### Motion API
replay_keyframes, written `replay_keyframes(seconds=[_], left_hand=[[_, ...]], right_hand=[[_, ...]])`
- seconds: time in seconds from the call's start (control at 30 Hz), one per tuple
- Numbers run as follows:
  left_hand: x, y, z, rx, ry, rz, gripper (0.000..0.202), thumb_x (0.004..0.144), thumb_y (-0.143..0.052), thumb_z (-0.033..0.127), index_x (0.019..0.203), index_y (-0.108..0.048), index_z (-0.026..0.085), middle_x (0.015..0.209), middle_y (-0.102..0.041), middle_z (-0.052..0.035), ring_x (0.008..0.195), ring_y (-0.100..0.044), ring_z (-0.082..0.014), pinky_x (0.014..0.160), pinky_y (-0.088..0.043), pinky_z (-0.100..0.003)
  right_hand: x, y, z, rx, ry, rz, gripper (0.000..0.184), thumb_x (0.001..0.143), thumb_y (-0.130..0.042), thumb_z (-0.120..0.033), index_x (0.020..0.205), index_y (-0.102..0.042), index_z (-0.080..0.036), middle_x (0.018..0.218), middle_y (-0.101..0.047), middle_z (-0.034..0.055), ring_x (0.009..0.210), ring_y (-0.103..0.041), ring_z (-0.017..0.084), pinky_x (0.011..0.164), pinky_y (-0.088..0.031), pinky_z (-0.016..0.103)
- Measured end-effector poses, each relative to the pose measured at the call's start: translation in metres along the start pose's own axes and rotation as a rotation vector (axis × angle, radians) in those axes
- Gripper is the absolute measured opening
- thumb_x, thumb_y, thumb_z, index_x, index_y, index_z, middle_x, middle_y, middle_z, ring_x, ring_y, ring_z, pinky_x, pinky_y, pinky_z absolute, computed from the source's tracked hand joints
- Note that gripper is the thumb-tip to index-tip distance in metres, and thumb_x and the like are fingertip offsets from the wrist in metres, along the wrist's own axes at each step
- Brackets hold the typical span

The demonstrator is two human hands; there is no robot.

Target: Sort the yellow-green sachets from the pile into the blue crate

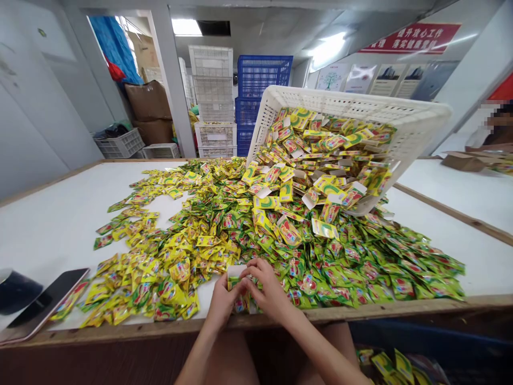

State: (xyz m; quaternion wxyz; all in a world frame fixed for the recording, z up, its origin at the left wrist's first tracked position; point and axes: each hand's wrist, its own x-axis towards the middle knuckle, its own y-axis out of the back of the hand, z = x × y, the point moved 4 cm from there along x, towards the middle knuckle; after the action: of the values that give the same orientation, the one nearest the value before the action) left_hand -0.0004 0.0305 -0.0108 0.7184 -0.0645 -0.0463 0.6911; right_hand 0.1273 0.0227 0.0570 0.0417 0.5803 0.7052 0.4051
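Pinching sachet stack [235,274] between left hand [222,300] and right hand [269,289], likely squaring edges, beside pile [240,224] from tipped basket [360,109].

Left hand [222,300], right hand [269,293], fingers [251,266] pinched together

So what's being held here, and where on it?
A small stack of sachets, pinched at its sides: left hand on the left edge, right hand on the right.

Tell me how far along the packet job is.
Done: white crate tipped, its packets spilled across the table. In hand: left hand and right hand grip one small stack at the near edge. Left: the big loose pile, plus packets in the crate.
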Motion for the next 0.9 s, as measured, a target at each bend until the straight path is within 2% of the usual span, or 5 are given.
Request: replay_keyframes(seconds=[0.27, 0.33, 0.5, 0.67, 0.9], left_hand=[[0.003, 0.0, -0.003, 0.059, -0.045, -0.017, 0.041, 0.069, -0.064, 0.032, 0.103, -0.054, 0.012, 0.098, -0.066, -0.0093, 0.091, -0.06, -0.0212, 0.084, -0.045, -0.032], [0.0, 0.001, 0.001, 0.087, -0.081, 0.01, 0.044, 0.069, -0.064, 0.028, 0.108, -0.049, 0.014, 0.104, -0.063, -0.0095, 0.095, -0.059, -0.0203, 0.088, -0.043, -0.032], [-0.015, 0.003, 0.01, 0.033, -0.147, 0.054, 0.051, 0.075, -0.059, 0.026, 0.117, -0.03, 0.022, 0.107, -0.059, -0.0081, 0.098, -0.059, -0.0189, 0.087, -0.044, -0.034], [-0.02, 0.008, 0.01, 0.091, -0.123, 0.005, 0.032, 0.075, -0.059, 0.029, 0.103, -0.048, 0.02, 0.099, -0.061, -0.0072, 0.092, -0.06, -0.0198, 0.083, -0.045, -0.032], [-0.011, 0.016, 0.007, 0.148, -0.115, 0.09, 0.025, 0.07, -0.063, 0.036, 0.087, -0.057, 0.018, 0.089, -0.065, -0.0054, 0.084, -0.061, -0.0195, 0.079, -0.046, -0.03]], right_hand=[[0.002, -0.015, 0.005, -0.123, -0.057, -0.083, 0.01, 0.08, -0.055, -0.025, 0.074, -0.06, -0.019, 0.092, -0.052, 0.0054, 0.093, -0.046, 0.02, 0.081, -0.037, 0.035], [0.0, -0.018, 0.009, -0.02, -0.092, -0.052, 0.005, 0.08, -0.053, -0.021, 0.081, -0.057, -0.019, 0.089, -0.054, 0.0044, 0.088, -0.049, 0.019, 0.079, -0.039, 0.033], [-0.016, -0.025, 0.027, 0.389, -0.217, 0.151, 0.023, 0.079, -0.05, -0.018, 0.101, -0.044, -0.02, 0.091, -0.058, 0.0041, 0.083, -0.056, 0.017, 0.074, -0.045, 0.029], [-0.023, -0.034, 0.034, 0.61, -0.273, 0.229, 0.028, 0.079, -0.053, -0.021, 0.104, -0.04, -0.021, 0.101, -0.057, 0.0064, 0.088, -0.058, 0.017, 0.076, -0.047, 0.029], [-0.015, -0.031, 0.023, 0.393, -0.182, 0.117, 0.013, 0.085, -0.045, -0.024, 0.085, -0.057, -0.019, 0.082, -0.059, 0.0033, 0.078, -0.055, 0.016, 0.073, -0.044, 0.027]])
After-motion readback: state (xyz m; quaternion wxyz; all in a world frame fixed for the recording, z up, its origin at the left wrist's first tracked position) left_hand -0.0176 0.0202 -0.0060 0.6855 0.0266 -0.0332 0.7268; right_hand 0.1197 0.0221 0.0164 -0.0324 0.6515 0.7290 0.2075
